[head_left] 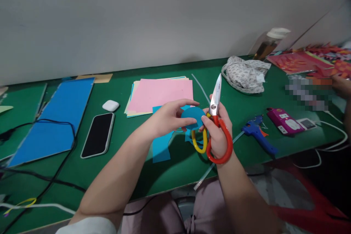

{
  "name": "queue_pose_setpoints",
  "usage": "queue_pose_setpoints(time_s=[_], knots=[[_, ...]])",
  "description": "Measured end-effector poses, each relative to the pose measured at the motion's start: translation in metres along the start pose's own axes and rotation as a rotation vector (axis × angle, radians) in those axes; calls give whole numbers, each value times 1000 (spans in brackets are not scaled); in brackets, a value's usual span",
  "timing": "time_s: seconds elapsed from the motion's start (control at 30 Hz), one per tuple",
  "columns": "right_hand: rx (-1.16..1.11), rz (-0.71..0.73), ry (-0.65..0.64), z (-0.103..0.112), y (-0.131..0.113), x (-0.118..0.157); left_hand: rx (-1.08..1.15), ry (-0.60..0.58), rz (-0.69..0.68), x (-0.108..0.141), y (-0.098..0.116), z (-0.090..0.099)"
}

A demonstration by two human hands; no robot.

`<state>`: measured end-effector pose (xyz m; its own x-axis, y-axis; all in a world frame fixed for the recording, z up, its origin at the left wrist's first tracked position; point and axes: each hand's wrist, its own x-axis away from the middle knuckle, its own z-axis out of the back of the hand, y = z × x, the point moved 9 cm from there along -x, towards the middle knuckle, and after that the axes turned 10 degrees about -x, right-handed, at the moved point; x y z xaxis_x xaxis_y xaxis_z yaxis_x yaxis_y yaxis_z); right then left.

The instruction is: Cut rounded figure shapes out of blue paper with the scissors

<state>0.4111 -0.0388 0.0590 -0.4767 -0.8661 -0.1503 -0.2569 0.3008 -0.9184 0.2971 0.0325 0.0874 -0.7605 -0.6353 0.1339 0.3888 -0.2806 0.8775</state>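
While the left hand (169, 117) pinches the disc (192, 113) at nine o'clock, the right hand (218, 142), fingers clamped on the scissors (216, 97), best steadies three lightly, blades toward twelve.

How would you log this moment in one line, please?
left hand: holding blue paper disc | right hand: holding scissors, touching disc | nearby: pink paper, phone, blue glue gun

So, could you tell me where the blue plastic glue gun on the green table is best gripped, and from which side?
I'd take the glue gun by its handle, coming from the table's near edge: it lies flat, and that slim, straight handle slants toward this edge, away from the bulkier body.
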Motion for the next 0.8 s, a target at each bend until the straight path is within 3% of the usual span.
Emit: queue_pose_setpoints(time_s=[0.13,0.5,0.8], knots=[[25,3,5,-1,0,1,25,27,-4,-2,0,3],[125,71,-226,-18,10,6,198,362,-90,7,3,39],[264,103,-223,-26,11,12,234,388,-100,10,6,37]])
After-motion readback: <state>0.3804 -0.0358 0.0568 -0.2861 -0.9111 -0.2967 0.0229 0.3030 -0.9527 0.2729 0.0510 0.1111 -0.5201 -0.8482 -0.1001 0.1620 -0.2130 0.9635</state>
